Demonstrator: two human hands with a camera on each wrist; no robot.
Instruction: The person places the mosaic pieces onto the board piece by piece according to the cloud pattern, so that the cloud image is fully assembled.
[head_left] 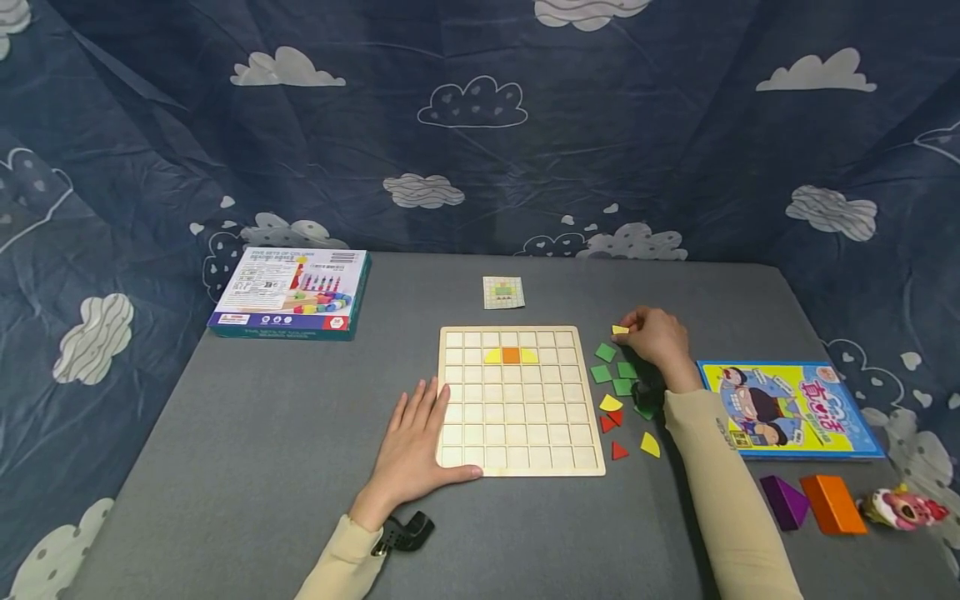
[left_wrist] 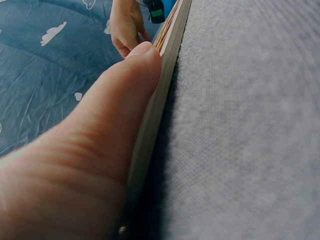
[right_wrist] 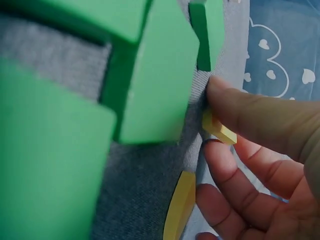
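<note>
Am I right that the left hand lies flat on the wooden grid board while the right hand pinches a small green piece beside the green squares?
Not quite: the piece is yellow, not green. The head view shows the right hand pinching a small yellow piece beside the green squares, and the right wrist view confirms the colour. The left hand does lie flat on the wooden grid board.

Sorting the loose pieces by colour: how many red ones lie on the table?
3. Two red triangles touch just right of the board, below a yellow piece; the third lies nearer. The right arm may hide more.
</note>
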